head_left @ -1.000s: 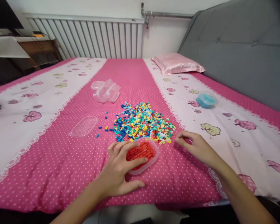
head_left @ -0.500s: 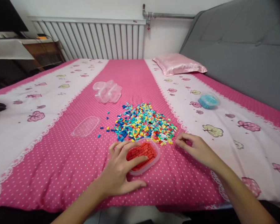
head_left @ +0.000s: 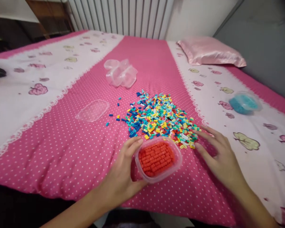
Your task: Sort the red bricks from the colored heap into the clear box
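My left hand (head_left: 124,171) grips a clear plastic container (head_left: 179,158) by its left side, thumb at the near edge and fingers at the far one. Inside it, red building bricks (head_left: 156,157) lie packed in neat rows. Just beyond the container spreads a loose pile of small building bricks (head_left: 161,115) in blue, yellow, teal, white and red. At the pile's right edge is my right hand (head_left: 219,155), its fingers apart and nothing seen in them. Its fingertips are beside the nearest yellow bricks; whether they touch them I cannot tell.
A clear flat lid (head_left: 93,110) lies left of the pile, with several stray blue bricks between. Stacked clear containers (head_left: 121,74) rest farther back. On the right stands a container of light blue bricks (head_left: 244,103). A pink pillow (head_left: 211,52) lies by the grey headboard (head_left: 268,41).
My left hand has come out from over the red bricks to the container's side, and the container looks lifted. My right hand has opened its fingers. The view has tilted down.
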`<state>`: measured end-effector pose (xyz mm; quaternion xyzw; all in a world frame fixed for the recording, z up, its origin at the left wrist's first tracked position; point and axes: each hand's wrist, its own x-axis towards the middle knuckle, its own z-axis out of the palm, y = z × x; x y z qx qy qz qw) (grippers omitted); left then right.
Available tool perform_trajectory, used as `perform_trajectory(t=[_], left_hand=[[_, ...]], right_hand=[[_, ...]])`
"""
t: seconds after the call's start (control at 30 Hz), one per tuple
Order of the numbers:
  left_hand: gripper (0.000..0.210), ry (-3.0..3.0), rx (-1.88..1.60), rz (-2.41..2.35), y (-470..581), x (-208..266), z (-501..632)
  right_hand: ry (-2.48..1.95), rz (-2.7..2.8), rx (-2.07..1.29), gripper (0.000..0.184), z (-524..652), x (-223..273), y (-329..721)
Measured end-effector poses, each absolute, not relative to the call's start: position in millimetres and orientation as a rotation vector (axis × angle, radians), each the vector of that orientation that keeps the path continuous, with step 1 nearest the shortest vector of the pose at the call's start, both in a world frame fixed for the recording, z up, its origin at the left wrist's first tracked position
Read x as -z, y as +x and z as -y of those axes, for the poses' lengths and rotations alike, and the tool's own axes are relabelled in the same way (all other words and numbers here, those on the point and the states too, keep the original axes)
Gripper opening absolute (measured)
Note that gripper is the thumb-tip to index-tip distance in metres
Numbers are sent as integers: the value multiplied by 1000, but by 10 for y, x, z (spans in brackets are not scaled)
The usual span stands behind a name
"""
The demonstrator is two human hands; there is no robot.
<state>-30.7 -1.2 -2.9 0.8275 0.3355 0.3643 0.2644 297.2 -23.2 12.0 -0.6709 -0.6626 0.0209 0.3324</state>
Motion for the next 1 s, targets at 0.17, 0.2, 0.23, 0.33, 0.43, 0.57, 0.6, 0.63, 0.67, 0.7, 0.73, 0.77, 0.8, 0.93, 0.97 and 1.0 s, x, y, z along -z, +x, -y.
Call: perform_trajectory(t=[0.17, 0.2, 0.23, 0.33, 0.43, 0.57, 0.6, 0.63, 0.67, 0.7, 0.73, 0.77, 0.8, 0.93, 0.97, 1.0], left_hand=[[99, 2098, -910, -953, -294, 63, 2], [96, 2111, -904, -961, -283, 55, -2], [92, 2124, -901, -970, -271, 50, -5], [82, 2104, -874, -1025, -264, 82, -12], [83, 2094, -900, -1081, -310, 242, -37], [84, 2200, -1046, -1042, -366, 482, -146], [83, 2230, -1049, -1053, -371, 502, -175], [81, 2259, -1049, -1060, -374, 501, -199], [80, 2291, -1047, -1066, -374, 481, -217], [79, 2320, -1037, -1068, -373, 447, -226], [78, 2342, -1032, -1063, -370, 403, -229], [77, 2363, -1023, -1053, -365, 355, -225], [77, 2381, -1003, -1047, -360, 308, -216], [73, 2432, -913, -1067, -343, 196, -183], [72, 2443, -908, -1065, -343, 193, -181], [72, 2454, -910, -1056, -346, 198, -182]], right_hand=[[-1835, 1807, -100, 54, 197, 66, 2893], [-1846, 1800, -108, 57, 190, 84, 2891], [-1854, 1796, -116, 59, 183, 93, 2891], [-1850, 1809, -152, 62, 168, 63, 2905], [-1832, 1742, -126, 56, 152, -31, 2948], [-1858, 1525, -8, 39, 121, -157, 3078], [-1863, 1482, -12, 39, 112, -170, 3119], [-1863, 1446, -30, 40, 102, -173, 3159], [-1861, 1420, -60, 40, 91, -164, 3196], [-1856, 1406, -97, 41, 77, -144, 3226], [-1847, 1406, -134, 42, 61, -115, 3249], [-1837, 1416, -167, 43, 42, -79, 3265], [-1826, 1432, -189, 43, 19, -39, 3275], [-1795, 1442, -154, 40, -134, 130, 3308], [-1790, 1435, -140, 41, -188, 169, 3326], [-1786, 1429, -131, 44, -245, 205, 3347]])
